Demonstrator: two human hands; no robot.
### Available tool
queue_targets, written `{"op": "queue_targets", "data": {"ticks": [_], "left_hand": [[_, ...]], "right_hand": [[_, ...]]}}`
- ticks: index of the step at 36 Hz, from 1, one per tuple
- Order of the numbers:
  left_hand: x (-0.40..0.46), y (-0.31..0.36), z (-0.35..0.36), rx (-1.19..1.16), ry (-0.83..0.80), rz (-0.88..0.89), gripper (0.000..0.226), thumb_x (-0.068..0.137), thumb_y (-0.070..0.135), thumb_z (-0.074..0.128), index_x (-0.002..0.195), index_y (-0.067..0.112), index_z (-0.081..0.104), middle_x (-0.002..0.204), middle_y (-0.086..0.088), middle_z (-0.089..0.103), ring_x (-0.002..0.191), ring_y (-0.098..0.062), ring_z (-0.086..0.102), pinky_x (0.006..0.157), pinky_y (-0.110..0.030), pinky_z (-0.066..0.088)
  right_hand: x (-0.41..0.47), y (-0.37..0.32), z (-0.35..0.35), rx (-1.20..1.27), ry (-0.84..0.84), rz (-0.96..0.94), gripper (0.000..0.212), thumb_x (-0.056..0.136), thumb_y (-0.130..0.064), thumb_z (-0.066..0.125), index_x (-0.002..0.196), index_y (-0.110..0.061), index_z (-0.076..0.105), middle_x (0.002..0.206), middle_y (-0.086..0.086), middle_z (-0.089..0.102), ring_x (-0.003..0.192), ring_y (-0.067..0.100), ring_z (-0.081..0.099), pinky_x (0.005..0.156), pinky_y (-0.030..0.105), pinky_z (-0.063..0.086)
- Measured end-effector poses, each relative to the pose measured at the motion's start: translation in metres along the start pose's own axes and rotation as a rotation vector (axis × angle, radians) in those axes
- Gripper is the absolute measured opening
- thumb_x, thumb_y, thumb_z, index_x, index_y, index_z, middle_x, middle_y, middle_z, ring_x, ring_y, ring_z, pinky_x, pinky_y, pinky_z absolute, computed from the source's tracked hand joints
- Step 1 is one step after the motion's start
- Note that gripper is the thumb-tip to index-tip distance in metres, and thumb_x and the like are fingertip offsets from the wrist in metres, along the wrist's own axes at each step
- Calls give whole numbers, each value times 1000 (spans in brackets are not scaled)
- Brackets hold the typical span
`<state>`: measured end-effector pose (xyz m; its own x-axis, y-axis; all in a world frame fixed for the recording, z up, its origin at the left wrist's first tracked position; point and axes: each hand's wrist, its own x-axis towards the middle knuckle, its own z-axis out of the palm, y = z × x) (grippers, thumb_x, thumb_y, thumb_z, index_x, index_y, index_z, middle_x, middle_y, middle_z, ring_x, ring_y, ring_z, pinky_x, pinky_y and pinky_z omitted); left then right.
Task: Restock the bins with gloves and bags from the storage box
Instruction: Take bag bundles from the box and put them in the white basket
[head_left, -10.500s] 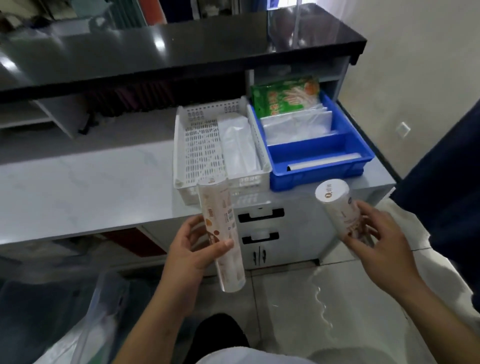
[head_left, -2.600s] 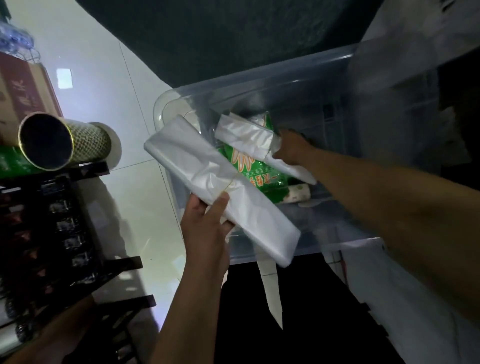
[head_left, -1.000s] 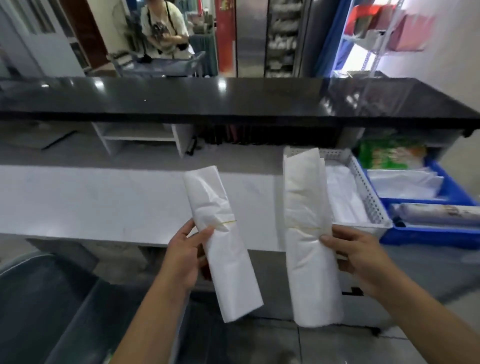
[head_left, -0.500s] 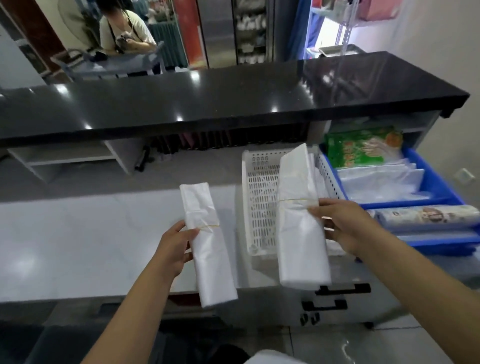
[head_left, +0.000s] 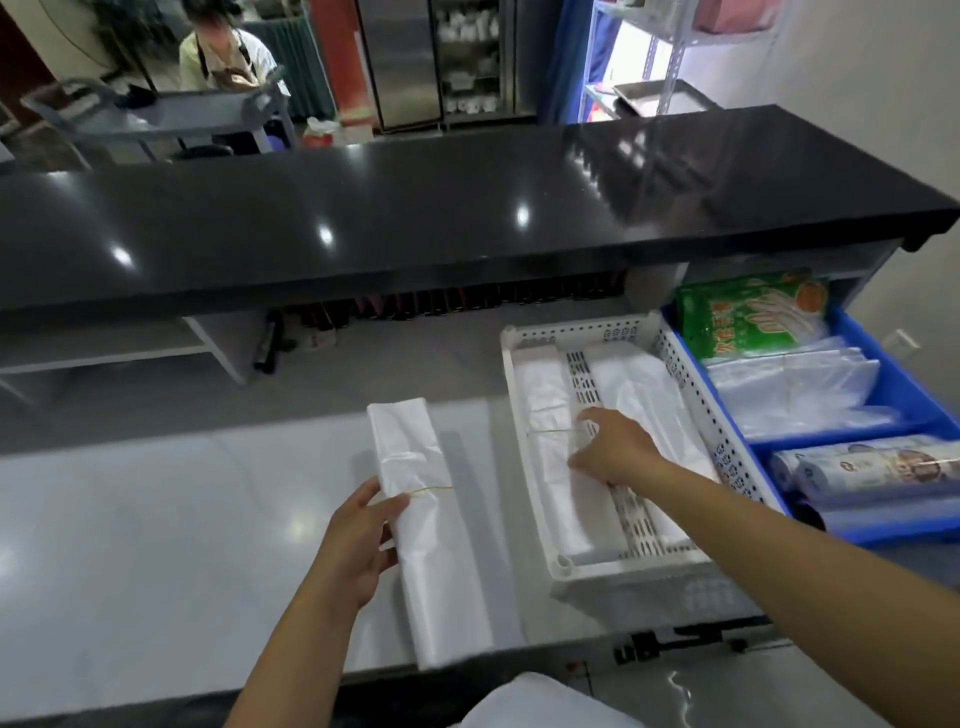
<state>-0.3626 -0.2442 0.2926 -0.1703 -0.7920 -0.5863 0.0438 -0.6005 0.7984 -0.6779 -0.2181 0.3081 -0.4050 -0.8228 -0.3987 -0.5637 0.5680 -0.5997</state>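
1. Progress, judged from how things lie: partway. White bin (head_left: 613, 564) and blue bin (head_left: 914, 384) sit side by side at the R end of the counter (head_left: 156, 519), both already stocked. Storage box not in view, so can't tell what's left in it.

2. R hand (head_left: 615, 449) is inside the white bin, fingers curled down on bag bundle B (head_left: 550, 457), pressing it into the L lane. Looks like set-down. Can't tell if the grip is loosened yet.

3. L hand (head_left: 358, 540) is over the counter, thumb and fingers clamped on bag bundle A (head_left: 431, 525) near its rubber band. Bundle A hangs outside the bins, just L of the white bin, lower end past the counter edge. Still to be binned.

4. Count, bag bundles: 3 seen. A in L hand, B under R hand, and bundle C (head_left: 639, 395) in the R lane of the white bin, partly hidden by the R arm.

5. Count, blue bin:
   - 1 green pack (head_left: 753, 314) at the back, prob. gloves, print too blurred to read.
   - 1 stack of clear bags (head_left: 795, 389) in the middle, no. of sheets can't tell.
   - rolls (head_left: 872, 465) in the front section, at least 2, more may be hidden.

6. Left to do: let go of B, bin A (white bin looks the likely spot), then back to the box if anything remains.
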Motion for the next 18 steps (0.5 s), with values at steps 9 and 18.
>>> {"op": "queue_targets", "data": {"ticks": [9, 18], "left_hand": [[16, 12, -6, -1, -115, 5, 34, 89, 9, 64, 119, 25, 67, 104, -4, 77, 78, -21, 76, 56, -30, 56], [12, 62, 36, 19, -386, 121, 36, 90, 11, 64, 122, 28, 65, 109, -6, 76, 80, -19, 74, 61, -31, 58]], "right_hand": [[-3, -8, 6, -207, 59, 24, 65, 78, -30, 71, 139, -29, 47, 135, 1, 60, 99, 23, 62, 66, 27, 43], [-58, -52, -15, 631, -29, -121, 59, 74, -36, 83, 127, -29, 59, 116, 1, 68, 96, 17, 70, 77, 37, 60]]}}
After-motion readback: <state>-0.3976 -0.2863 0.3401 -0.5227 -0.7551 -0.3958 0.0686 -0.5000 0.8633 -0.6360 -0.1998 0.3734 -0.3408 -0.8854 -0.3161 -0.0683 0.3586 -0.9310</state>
